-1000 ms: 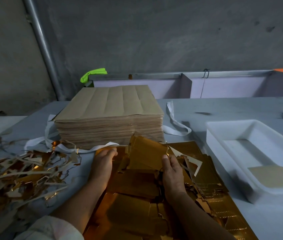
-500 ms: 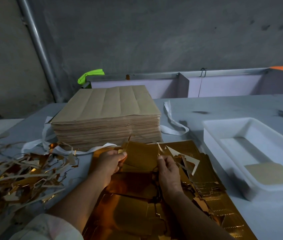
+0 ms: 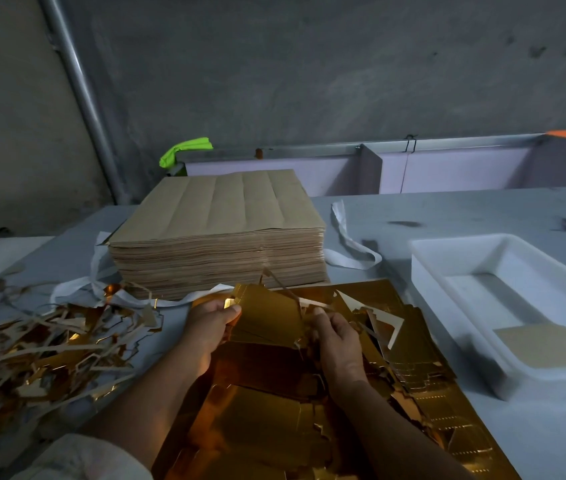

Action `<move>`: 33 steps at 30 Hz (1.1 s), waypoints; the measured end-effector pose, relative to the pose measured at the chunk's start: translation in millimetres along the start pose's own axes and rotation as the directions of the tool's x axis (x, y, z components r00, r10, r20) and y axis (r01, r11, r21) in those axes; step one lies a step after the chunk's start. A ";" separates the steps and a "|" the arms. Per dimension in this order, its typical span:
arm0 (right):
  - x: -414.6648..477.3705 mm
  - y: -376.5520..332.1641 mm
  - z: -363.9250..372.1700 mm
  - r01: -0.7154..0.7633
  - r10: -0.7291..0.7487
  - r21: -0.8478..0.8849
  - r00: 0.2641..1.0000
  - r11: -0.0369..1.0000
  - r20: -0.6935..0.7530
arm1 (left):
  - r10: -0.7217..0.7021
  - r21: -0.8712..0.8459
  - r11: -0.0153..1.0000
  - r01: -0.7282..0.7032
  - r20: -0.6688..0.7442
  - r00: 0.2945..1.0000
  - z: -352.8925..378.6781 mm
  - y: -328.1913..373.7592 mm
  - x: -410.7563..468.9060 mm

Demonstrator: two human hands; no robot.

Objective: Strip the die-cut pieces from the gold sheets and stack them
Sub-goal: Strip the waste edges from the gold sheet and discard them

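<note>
Head view, nearest you: the gold sheets [image 3: 274, 427] lie flat on the bench [image 3: 447, 216] just in front of the brown stack [image 3: 226, 206], so you can work the top one without lifting it. Closer to the stack, your left hand [image 3: 210, 327] pinches the left edge of a gold die-cut piece [image 3: 267, 317], fingers [image 3: 233, 308] curled on it, likely to anchor it. Your right hand [image 3: 338, 341] grips thin waste at the piece's right edge, probably to tear it away. Left of the stack, the scrap pile [image 3: 39, 348] sits within tossing reach. Right of the stack, the white tray [image 3: 427, 271] holds one flat piece [image 3: 544, 344], seemingly where finished ones go.
</note>
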State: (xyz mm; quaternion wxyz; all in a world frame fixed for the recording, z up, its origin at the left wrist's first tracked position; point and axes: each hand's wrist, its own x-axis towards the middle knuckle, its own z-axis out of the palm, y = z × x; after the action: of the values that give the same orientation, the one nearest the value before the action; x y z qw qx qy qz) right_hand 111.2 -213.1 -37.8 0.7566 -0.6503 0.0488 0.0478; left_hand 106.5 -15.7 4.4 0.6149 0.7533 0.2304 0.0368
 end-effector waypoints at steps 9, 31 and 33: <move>2.6 3.8 0.7 0.022 -0.028 -0.108 0.998 0.994 -0.056 | -0.012 -0.056 0.998 0.010 -0.042 0.999 -5.5 -3.4 0.5; -3.4 1.6 8.1 0.144 -0.043 -0.533 0.979 0.834 0.198 | 0.007 -0.188 0.981 -0.049 -0.217 0.976 -7.3 0.4 10.4; -2.8 1.4 6.6 0.158 -0.060 -0.540 0.979 0.827 0.195 | 0.009 -0.194 0.979 -0.057 -0.237 0.971 -7.3 -0.4 11.5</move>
State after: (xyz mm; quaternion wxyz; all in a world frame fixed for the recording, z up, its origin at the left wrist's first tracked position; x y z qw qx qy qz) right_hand 108.3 -206.4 -37.8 0.5395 -0.8361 -0.0689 0.0718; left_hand 114.2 -4.5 3.2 0.6549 0.6820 0.2840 0.1589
